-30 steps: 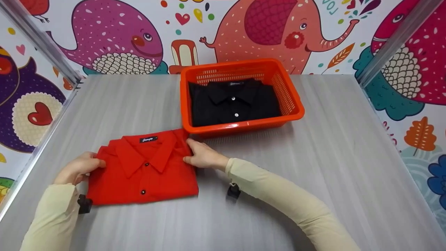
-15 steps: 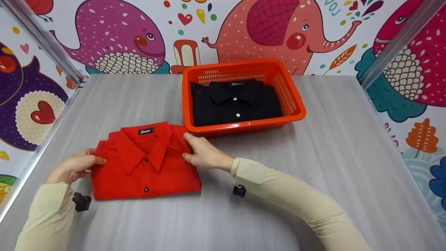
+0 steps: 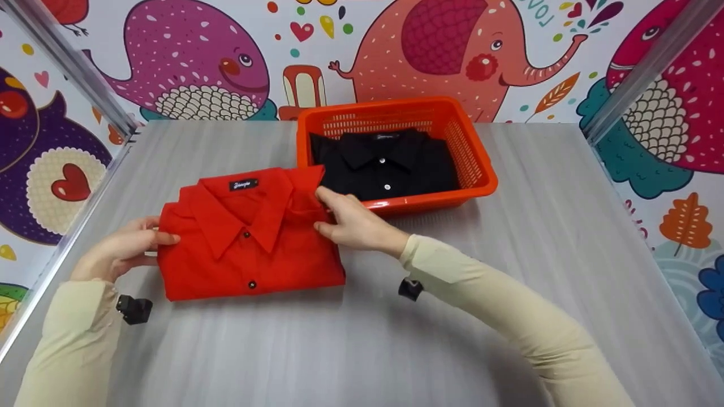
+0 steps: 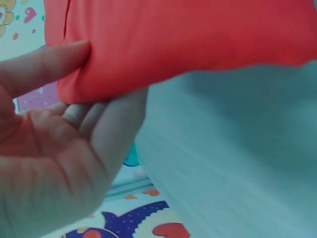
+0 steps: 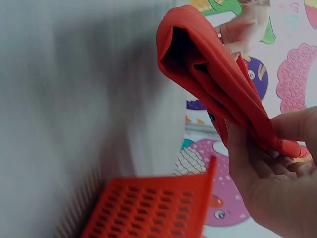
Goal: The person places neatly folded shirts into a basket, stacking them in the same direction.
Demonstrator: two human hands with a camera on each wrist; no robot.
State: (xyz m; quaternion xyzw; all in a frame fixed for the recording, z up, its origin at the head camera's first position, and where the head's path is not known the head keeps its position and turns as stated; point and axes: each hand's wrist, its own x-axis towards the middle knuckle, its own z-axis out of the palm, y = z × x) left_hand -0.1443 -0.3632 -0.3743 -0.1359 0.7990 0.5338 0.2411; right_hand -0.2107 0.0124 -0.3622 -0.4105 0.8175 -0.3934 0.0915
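A folded red shirt (image 3: 249, 243) with a collar, dark buttons and a black neck label is held up off the table between both hands. My left hand (image 3: 127, 246) pinches its left edge, thumb on top and fingers underneath, as the left wrist view shows on the red cloth (image 4: 148, 44). At the opposite edge my right hand (image 3: 362, 223) grips the folded layers, which appear end-on as a red shirt roll (image 5: 213, 74) in the right wrist view. The shirt's upper right corner overlaps the front left rim of the orange basket (image 3: 430, 202).
Inside the basket lies a folded black shirt (image 3: 362, 175) with pale buttons. The basket stands on a grey table (image 3: 537, 226) near the back wall (image 3: 305, 34), which is printed with cartoon animals. Metal frame posts (image 3: 639, 68) rise at the rear corners.
The red shirt has risen off the table and moved back and slightly right, toward the basket, with both hands gripping its sides. The basket and black shirt stay put.
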